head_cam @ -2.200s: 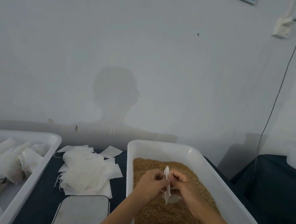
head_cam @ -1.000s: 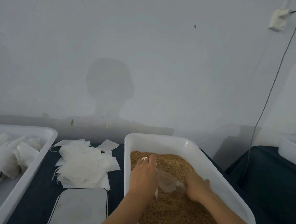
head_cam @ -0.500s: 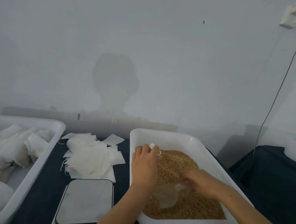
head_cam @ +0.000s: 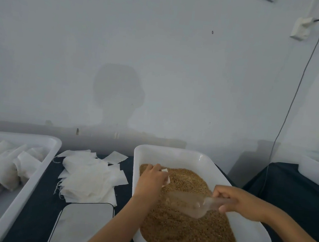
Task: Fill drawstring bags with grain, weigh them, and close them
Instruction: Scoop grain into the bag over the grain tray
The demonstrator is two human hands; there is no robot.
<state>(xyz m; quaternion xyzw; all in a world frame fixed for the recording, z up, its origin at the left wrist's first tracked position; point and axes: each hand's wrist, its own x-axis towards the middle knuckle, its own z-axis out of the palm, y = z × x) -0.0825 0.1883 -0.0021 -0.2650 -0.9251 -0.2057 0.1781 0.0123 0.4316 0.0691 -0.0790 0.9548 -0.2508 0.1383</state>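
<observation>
While both hands work over the grain tub, the lines below run from them outward.

Right hand (head_cam: 244, 203): fingers curled round the handle of a clear plastic scoop (head_cam: 191, 203); its bowl hangs just above the grain, mouth toward the left hand.
Left hand (head_cam: 151, 180): fingers bent, pinching a small white bag (head_cam: 165, 175) over the far left part of the grain; only a corner of the bag shows past the knuckles.
Change: half a second ago the scoop sat lower and nearer the tub's front edge; now it is lifted and level, closer to the bag. The left hand has barely shifted.
Grain (head_cam: 183, 227): golden-brown, fine, filling the tub floor.
Grain tub (head_cam: 171, 153): one, white, on the dark desk (head_cam: 34, 216).
Counts: two hands, one scoop, one bag in hand, one scale.
Empty bags (head_cam: 87, 180): a loose pile of flat white squares, too many overlapping to count, left of the tub.
Scale (head_cam: 82, 225): flat pale plate with dark rim, in front of that pile.
Left tub (head_cam: 37, 169): white, holding plump white filled bags (head_cam: 2, 169).
</observation>
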